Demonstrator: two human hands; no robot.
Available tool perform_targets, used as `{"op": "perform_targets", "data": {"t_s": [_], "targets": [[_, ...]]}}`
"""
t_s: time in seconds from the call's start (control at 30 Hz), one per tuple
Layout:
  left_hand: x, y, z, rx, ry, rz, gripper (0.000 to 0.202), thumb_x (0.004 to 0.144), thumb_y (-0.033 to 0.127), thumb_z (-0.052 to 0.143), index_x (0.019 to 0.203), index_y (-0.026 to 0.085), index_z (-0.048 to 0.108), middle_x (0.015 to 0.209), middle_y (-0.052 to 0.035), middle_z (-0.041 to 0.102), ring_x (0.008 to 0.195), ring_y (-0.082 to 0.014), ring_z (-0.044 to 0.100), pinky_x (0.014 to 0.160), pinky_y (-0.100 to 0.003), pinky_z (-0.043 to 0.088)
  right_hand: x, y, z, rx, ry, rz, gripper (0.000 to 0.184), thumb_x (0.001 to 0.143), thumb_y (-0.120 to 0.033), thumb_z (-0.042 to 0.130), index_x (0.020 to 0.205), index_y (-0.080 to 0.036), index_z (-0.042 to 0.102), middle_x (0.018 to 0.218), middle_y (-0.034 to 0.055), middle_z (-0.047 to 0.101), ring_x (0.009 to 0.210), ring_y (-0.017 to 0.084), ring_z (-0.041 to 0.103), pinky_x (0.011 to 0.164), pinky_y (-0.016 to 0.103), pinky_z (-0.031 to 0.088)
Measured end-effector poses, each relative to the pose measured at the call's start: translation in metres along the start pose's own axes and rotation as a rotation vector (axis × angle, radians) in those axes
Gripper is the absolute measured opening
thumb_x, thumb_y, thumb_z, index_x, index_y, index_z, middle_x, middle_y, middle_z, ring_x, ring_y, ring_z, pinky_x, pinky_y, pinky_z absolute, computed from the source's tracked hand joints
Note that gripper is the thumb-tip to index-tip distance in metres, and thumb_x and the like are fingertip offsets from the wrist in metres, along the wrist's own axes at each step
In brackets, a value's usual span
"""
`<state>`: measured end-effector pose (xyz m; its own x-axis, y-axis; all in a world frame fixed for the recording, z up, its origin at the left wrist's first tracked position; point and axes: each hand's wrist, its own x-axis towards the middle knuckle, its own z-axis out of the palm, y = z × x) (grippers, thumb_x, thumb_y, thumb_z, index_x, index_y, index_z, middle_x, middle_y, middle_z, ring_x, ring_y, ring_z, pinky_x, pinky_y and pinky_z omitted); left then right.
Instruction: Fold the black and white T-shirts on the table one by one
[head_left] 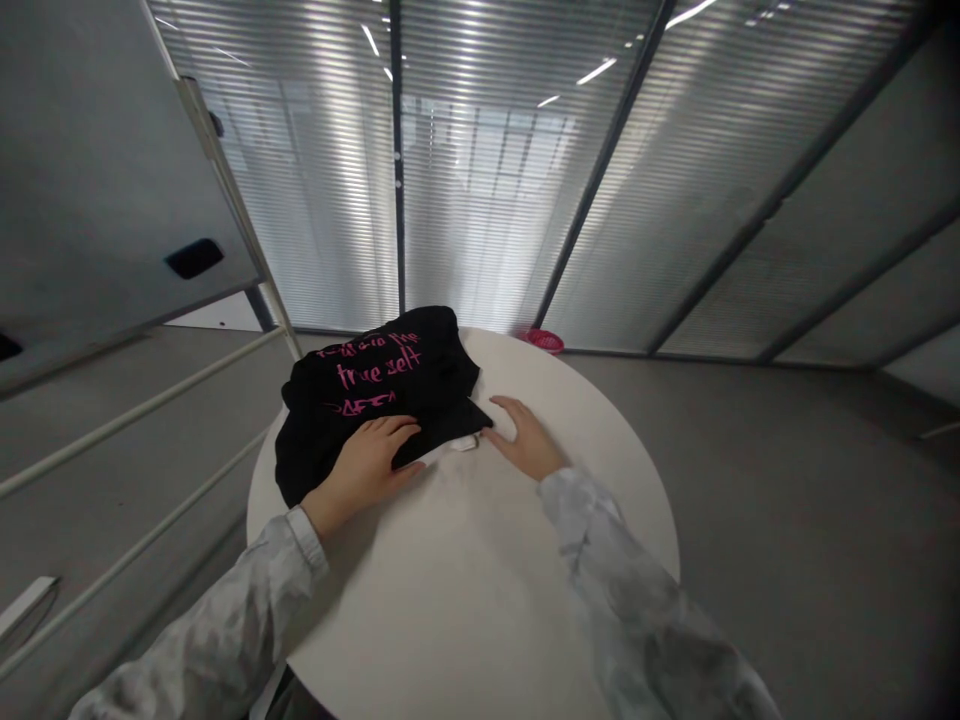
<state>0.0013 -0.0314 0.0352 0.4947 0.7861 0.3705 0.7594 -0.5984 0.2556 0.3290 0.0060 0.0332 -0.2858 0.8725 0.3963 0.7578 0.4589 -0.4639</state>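
A black garment with pink lettering (pixel 379 370) lies bunched on the far left part of the round white table (pixel 480 580). My left hand (pixel 367 465) rests on its near edge, fingers stretched over the cloth and thumb apart. At the garment's right corner is my right hand (pixel 529 440), thumb and fingers apart, the thumb tip close to or touching the black cloth. A small white tag (pixel 464 443) shows under the near edge between my hands. Which kind of garment it is, I cannot tell.
A pink basket (pixel 544 340) stands on the floor behind the table. Glass panels with blinds (pixel 480 200) form the wall beyond. To the left is a whiteboard-like panel (pixel 97 180) on a frame with pale rails (pixel 142 410).
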Motion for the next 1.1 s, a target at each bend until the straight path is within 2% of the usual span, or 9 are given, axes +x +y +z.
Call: {"op": "perform_targets", "data": {"t_s": [0.1,0.2,0.37,0.5,0.63,0.77,0.93,1.03,1.1], "targets": [[-0.001,-0.011,0.009,0.028,-0.07,0.058,0.04,0.105,0.046,0.069,0.138,0.025,0.074,0.141,-0.0111,0.073,0.125,-0.0328,0.07,0.108,-0.052,0.054,0.048,-0.006,0.007,0.039,-0.002,0.008,0.049,0.108,-0.045,0.071,0.151,-0.023,0.064,0.153,0.0139,0.063,0.133,0.032,0.065,0.113,0.056,0.057],[-0.004,-0.013,0.018,0.06,-0.076,0.075,0.03,0.11,0.037,0.062,0.133,0.025,0.076,0.137,-0.0098,0.075,0.119,-0.0303,0.07,0.103,-0.049,0.053,0.077,-0.011,0.018,0.068,0.005,-0.002,0.044,0.107,-0.043,0.074,0.143,-0.019,0.066,0.143,0.012,0.067,0.12,0.028,0.071,0.101,0.05,0.064],[-0.008,-0.014,0.019,0.107,-0.118,0.1,0.032,0.114,0.026,0.048,0.126,0.023,0.077,0.124,-0.0105,0.077,0.108,-0.0285,0.07,0.098,-0.048,0.051,0.093,-0.012,0.036,0.122,0.015,-0.006,0.043,0.107,-0.042,0.074,0.143,-0.019,0.066,0.142,0.0119,0.067,0.12,0.028,0.071,0.101,0.05,0.063],[-0.021,-0.022,0.012,0.138,-0.153,0.106,0.033,0.114,0.024,0.046,0.126,0.023,0.077,0.119,-0.0115,0.075,0.103,-0.0282,0.07,0.095,-0.045,0.049,0.095,-0.007,0.038,0.153,0.034,-0.009,0.043,0.107,-0.043,0.074,0.142,-0.019,0.066,0.143,0.0117,0.067,0.12,0.028,0.071,0.101,0.05,0.063],[-0.039,-0.031,-0.002,0.167,-0.191,0.14,0.032,0.112,0.02,0.047,0.122,0.023,0.078,0.118,-0.012,0.075,0.102,-0.028,0.07,0.095,-0.045,0.049,0.077,0.012,0.023,0.195,0.091,-0.028,0.03,0.109,-0.039,0.065,0.132,-0.022,0.073,0.13,0.0103,0.074,0.114,0.028,0.071,0.104,0.05,0.061],[-0.045,-0.026,-0.021,0.2,-0.225,0.174,0.027,0.112,0.024,0.05,0.113,0.023,0.078,0.114,-0.0106,0.076,0.101,-0.0278,0.07,0.094,-0.046,0.05,0.029,0.035,0.004,0.274,0.15,-0.107,0.031,0.097,-0.027,0.062,0.123,-0.026,0.078,0.116,0.009,0.078,0.112,0.03,0.071,0.106,0.05,0.058],[-0.032,-0.015,-0.041,0.213,-0.1,0.126,0.027,0.108,0.038,0.063,0.13,0.023,0.071,0.136,-0.0117,0.072,0.122,-0.0323,0.068,0.104,-0.049,0.051,-0.029,0.035,-0.007,0.252,0.066,-0.122,0.047,0.09,-0.019,0.056,0.13,-0.03,0.079,0.122,0.0078,0.078,0.121,0.031,0.071,0.112,0.051,0.055],[-0.024,-0.024,-0.039,0.239,0.005,-0.011,0.053,0.098,0.042,0.077,0.145,0.022,0.063,0.153,-0.0165,0.063,0.134,-0.0388,0.064,0.111,-0.054,0.05,-0.042,0.027,-0.012,0.294,-0.012,-0.102,0.047,0.094,-0.023,0.057,0.136,-0.029,0.077,0.126,0.009,0.078,0.121,0.031,0.071,0.109,0.05,0.057],[-0.022,-0.035,-0.034,0.253,-0.014,-0.072,0.056,0.096,0.038,0.077,0.147,0.022,0.062,0.15,-0.0169,0.066,0.13,-0.0386,0.067,0.108,-0.053,0.054,-0.039,0.027,-0.016,0.374,-0.109,-0.104,0.042,0.096,-0.031,0.061,0.135,-0.026,0.077,0.13,0.0101,0.078,0.122,0.031,0.072,0.11,0.049,0.057]]}}
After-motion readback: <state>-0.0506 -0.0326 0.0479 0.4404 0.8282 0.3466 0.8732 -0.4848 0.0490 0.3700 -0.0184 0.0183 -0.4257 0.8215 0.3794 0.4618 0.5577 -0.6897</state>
